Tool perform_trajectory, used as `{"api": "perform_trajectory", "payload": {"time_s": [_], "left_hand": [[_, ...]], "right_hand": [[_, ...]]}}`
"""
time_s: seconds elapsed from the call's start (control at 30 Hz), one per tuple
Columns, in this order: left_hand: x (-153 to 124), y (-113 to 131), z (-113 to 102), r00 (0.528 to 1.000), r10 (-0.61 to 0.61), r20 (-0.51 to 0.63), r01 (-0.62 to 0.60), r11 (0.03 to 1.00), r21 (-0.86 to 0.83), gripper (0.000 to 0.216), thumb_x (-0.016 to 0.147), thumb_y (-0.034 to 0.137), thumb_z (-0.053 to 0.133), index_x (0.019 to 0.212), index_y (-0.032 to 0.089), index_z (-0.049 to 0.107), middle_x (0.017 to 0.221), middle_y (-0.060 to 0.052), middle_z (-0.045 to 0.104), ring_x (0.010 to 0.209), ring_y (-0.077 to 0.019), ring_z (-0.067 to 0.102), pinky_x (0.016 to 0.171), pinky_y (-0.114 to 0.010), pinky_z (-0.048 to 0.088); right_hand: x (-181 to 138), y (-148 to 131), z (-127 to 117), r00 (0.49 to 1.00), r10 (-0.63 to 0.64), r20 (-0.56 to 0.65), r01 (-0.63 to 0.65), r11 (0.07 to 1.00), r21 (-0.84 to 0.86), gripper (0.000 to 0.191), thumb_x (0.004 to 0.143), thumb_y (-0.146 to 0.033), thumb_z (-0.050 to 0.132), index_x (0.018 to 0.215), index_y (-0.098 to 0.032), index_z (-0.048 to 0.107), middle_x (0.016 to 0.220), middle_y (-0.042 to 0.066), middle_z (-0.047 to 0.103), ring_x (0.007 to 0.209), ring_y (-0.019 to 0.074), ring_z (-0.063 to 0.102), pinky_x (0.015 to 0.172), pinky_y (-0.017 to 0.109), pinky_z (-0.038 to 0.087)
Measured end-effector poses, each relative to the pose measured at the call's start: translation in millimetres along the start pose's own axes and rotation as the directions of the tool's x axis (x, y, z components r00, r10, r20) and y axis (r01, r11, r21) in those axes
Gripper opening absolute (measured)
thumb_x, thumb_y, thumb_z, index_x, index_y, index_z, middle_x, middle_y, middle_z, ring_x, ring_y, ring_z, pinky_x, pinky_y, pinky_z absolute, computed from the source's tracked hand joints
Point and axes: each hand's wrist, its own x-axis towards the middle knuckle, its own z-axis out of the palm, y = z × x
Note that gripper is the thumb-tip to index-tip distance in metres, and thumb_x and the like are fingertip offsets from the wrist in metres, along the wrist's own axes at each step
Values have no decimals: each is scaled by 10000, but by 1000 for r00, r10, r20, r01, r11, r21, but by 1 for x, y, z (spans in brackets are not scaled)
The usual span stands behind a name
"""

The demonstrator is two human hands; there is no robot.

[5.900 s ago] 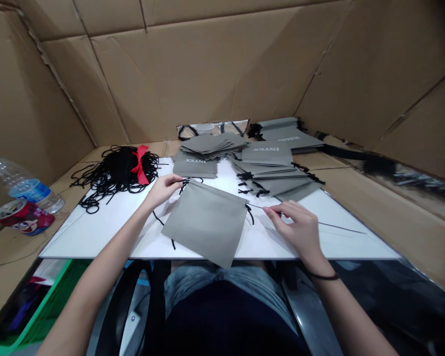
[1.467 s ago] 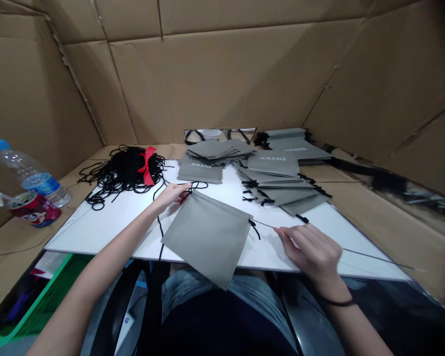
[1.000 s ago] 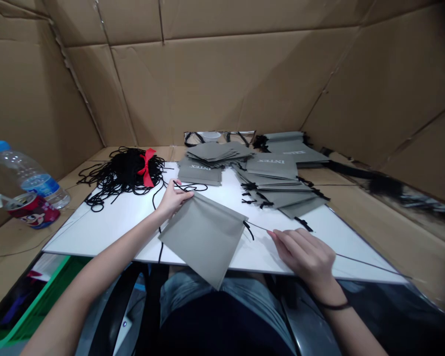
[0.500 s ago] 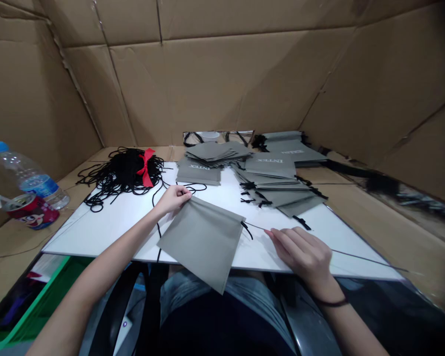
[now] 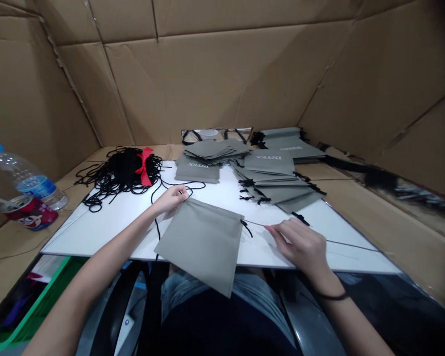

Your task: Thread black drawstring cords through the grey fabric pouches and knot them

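A grey drawstring pouch hangs tilted over the table's front edge, its plain face toward me. My left hand pinches its upper left corner. From its upper right corner runs a thin dark wire, gripped between the thumb and fingers of my right hand; the wire's tail sticks out past the hand to the right. A short black cord end dangles at that same corner. Another black cord trails down behind my left hand and wrist.
A bundle of black cords tied with a red ribbon lies at left. Stacked grey pouches and corded pouches lie behind on the white board. A bottle and a red can stand far left. Cardboard walls enclose the table.
My right hand has shifted slightly left with the wire, whose tail reaches less far right. The pouch's lower corner has swung a little to the right. My left hand keeps its pinch.
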Motion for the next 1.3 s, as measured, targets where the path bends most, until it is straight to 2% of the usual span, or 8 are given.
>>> {"api": "perform_trajectory", "payload": {"time_s": [0.17, 0.33, 0.47, 0.6, 0.77, 0.87, 1.07, 1.3], "left_hand": [[2, -4, -1, 999, -18, 27, 19, 998, -62, 214, 779, 358, 564, 712, 201, 433, 433, 104, 286, 344, -48, 220, 376, -185, 156], [1, -3, -4, 996, -9, 87, 11, 999, -31, 223, 784, 389, 558, 726, 196, 463, 449, 80, 370, 355, -58, 302, 385, -185, 223], [-1, 7, -12, 992, 25, 123, -30, 999, 39, 234, 705, 376, 656, 688, 165, 556, 679, 10, 510, 510, -79, 462, 461, -202, 350], [-1, 11, -15, 995, 51, 82, -64, 985, 160, 200, 701, 357, 644, 668, 166, 599, 908, -25, 488, 643, -108, 483, 506, -227, 381], [3, 1, -9, 996, 60, 67, -75, 966, 246, 163, 700, 318, 620, 629, 172, 612, 935, -40, 453, 864, -187, 509, 781, -309, 452], [4, -4, -9, 996, 58, 62, -72, 961, 266, 152, 690, 322, 626, 640, 179, 621, 948, -42, 452, 909, -203, 499, 850, -330, 433], [4, -4, -16, 999, 45, -13, -39, 963, 268, 207, 678, 363, 633, 624, 172, 576, 920, -40, 452, 816, -177, 480, 760, -289, 427], [7, -3, -20, 998, 17, 54, -26, 986, 165, 346, 768, 482, 560, 664, 154, 597, 779, -30, 547, 672, -130, 497, 623, -234, 414]], "right_hand": [[-1, 0, 1, 999, 16, 41, -17, 1000, 25, 230, 866, -185, 608, 655, -182, 516, 585, -7, 519, 570, 120, 462, 553, 265, 315], [-2, 6, 6, 992, 91, 93, -101, 987, 121, 238, 891, -213, 570, 661, -185, 514, 599, -4, 522, 584, 126, 472, 562, 264, 323], [-1, 12, 10, 973, 163, 162, -196, 958, 210, 220, 912, -249, 538, 700, -190, 543, 637, 3, 556, 626, 137, 497, 598, 262, 350], [-2, 17, 14, 954, 175, 243, -234, 943, 238, 255, 932, -290, 493, 698, -196, 537, 648, 12, 556, 643, 151, 499, 612, 272, 350], [-5, 23, 15, 906, 153, 394, -269, 928, 257, 319, 952, -337, 423, 664, -205, 460, 632, 1, 514, 589, 134, 480, 572, 262, 329], [-6, 28, 12, 878, 164, 449, -299, 921, 250, 327, 951, -357, 403, 660, -209, 436, 621, -5, 516, 576, 128, 489, 557, 251, 326], [-21, 45, 1, 843, 257, 473, -369, 915, 161, 305, 915, -385, 425, 665, -214, 461, 604, -6, 545, 539, 129, 495, 524, 247, 321], [-23, 47, -5, 834, 294, 466, -412, 895, 172, 305, 882, -383, 450, 627, -215, 438, 547, -20, 508, 499, 121, 468, 506, 245, 317]]}}
